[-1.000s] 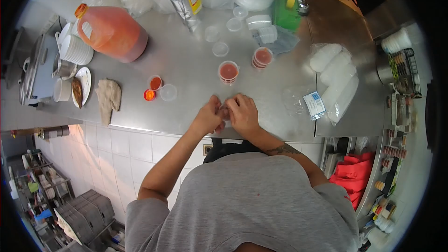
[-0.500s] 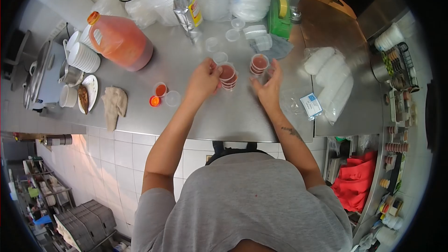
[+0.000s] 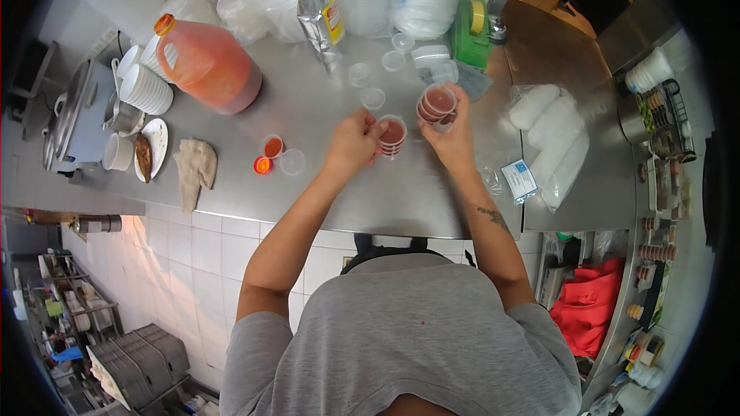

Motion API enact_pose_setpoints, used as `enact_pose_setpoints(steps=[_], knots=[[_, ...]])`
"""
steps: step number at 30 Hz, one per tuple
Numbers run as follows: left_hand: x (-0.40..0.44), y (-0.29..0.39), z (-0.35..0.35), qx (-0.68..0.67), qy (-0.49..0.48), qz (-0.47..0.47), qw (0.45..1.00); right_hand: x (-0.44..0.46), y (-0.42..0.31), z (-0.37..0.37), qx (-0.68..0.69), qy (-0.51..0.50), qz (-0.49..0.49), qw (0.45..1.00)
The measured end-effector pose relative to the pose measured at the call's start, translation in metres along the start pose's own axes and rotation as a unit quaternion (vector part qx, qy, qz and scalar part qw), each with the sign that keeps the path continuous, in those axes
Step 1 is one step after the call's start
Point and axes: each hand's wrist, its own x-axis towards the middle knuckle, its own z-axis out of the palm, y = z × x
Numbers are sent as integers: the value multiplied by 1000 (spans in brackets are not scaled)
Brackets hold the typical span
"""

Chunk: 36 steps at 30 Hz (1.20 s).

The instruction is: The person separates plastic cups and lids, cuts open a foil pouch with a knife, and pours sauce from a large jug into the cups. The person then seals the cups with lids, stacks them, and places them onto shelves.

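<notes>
My right hand is closed around a short stack of lidded sauce cups with reddish-brown contents, tilted slightly. Against the left side of a second, similar stack of sauce cups on the steel table, my left hand has its fingers curled; part of the grip is hidden. Beyond my left hand lie several loose clear lids or cups, the nearest being a round clear one. Farther left are a small cup of red sauce, an orange cap and a clear lid.
A large jug of orange-red liquid stands at the back left, near a cloth and a plate. A silver pouch and green tape dispenser are behind. Bagged white containers lie right.
My right hand has closed on its stack and lifted and tilted it slightly. My left hand stays at the other stack. The whole view has shifted slightly.
</notes>
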Motion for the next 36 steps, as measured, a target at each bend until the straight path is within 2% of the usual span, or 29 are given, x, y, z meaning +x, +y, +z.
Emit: enact_pose_setpoints(steps=[2, 4, 6, 8, 11, 14, 17, 21, 24, 27, 30, 33, 36], knots=[[4, -20, -2, 36, 35, 63, 997, 2, -21, -6, -5, -37, -13, 999], [4, -42, -31, 219, 111, 204, 948, 1, -38, -8, 3, -75, -34, 997], [1, -49, -81, 383, 113, 188, 898, -2, -50, -3, 23, -112, -66, 991], [-9, -49, -119, 514, 119, 73, 846, -7, -54, 3, 18, -144, -62, 987], [-25, -64, -149, 542, 48, -30, 838, -8, -53, 7, -1, -170, -41, 985], [-27, -94, -156, 516, 17, -32, 856, -7, -53, 9, -18, -176, -30, 984], [-20, -110, -156, 508, 43, 21, 860, -5, -51, 12, -31, -174, -39, 984], [-25, -93, -138, 516, 24, 53, 854, -4, -48, 16, -26, -168, -65, 983], [-27, -88, -123, 504, 25, 89, 859, -7, -45, 16, -8, -161, -43, 986], [-28, -83, -109, 485, 30, 106, 868, -15, -43, 16, -10, -97, -97, 990], [-25, -85, -100, 466, 18, 131, 875, -34, -13, 11, -5, -22, -60, 998], [-25, -84, -86, 466, 15, 165, 869, -62, 16, 4, 87, -176, 182, 964], [-42, -76, -60, 459, 10, 216, 862, -94, 19, 12, 279, -200, 327, 880]])
